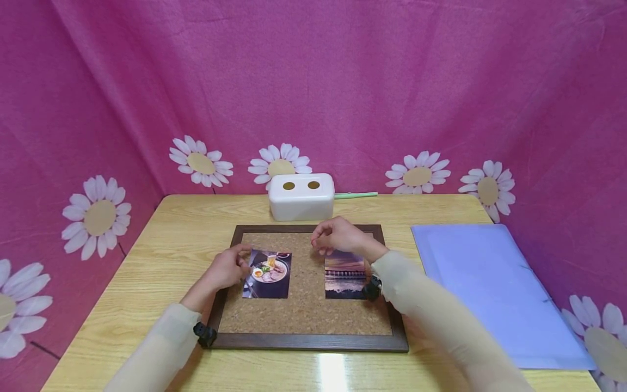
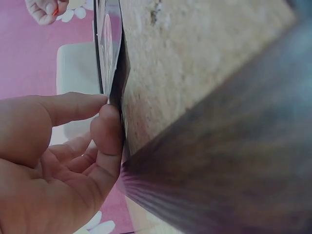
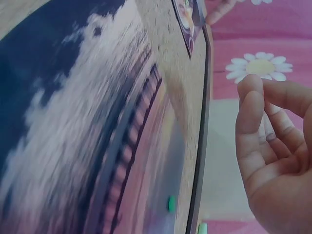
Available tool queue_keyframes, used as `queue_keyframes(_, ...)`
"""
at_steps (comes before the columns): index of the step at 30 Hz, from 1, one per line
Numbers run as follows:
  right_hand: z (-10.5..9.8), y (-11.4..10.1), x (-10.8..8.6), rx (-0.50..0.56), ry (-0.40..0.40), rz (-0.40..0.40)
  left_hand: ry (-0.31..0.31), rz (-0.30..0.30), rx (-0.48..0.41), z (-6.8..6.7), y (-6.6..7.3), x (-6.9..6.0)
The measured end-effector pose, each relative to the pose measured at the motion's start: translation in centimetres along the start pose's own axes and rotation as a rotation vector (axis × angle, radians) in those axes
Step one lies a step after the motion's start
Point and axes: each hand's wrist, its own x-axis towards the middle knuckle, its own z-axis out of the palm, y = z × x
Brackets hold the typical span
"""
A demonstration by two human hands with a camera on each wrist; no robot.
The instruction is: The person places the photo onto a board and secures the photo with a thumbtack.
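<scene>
A framed cork board (image 1: 303, 318) lies on the table with two photos on it. My left hand (image 1: 226, 269) pinches the left edge of the ramen photo (image 1: 270, 277) between thumb and forefinger. Above the board, my right hand (image 1: 340, 237) holds a small red push pin (image 2: 56, 11) between thumb and forefinger; only a bit of it shows. Below that hand lies the photo of a bridge at sunset (image 1: 345, 277), partly covered by the right wrist in the head view. A green push pin (image 3: 171, 203) sits near the top edge of the sunset photo.
Behind the board stands a white box (image 1: 301, 207) with two round holes on top. A green stick-like thing (image 1: 360, 195) lies beside it. To the right is a translucent blue folder (image 1: 499, 305). A pink daisy-print cloth (image 1: 313, 81) surrounds the wooden table (image 1: 186, 223).
</scene>
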Motion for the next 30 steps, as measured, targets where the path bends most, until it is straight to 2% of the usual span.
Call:
queue_keyframes(6,1.6,-0.4,1.4,0.049,-0.029,-0.006,-0.008,-0.007,0.011,0.0,0.0,0.1)
queue_keyframes(11,2.7,-0.5,2.3,0.028,-0.067,0.023,-0.026,-0.016,0.028,0.0,0.4,0.1)
queue_keyframes(16,3.8,-1.0,3.0,0.006,-0.106,0.000,-0.048,-0.040,0.037,-0.1,0.5,0.1)
queue_keyframes(23,5.3,-1.9,4.1,0.042,-0.112,0.028,-0.062,-0.056,0.038,0.0,0.4,0.3)
queue_keyframes(30,6.6,-1.8,5.5,0.086,-0.106,0.048,-0.054,-0.051,0.053,0.0,0.3,0.6)
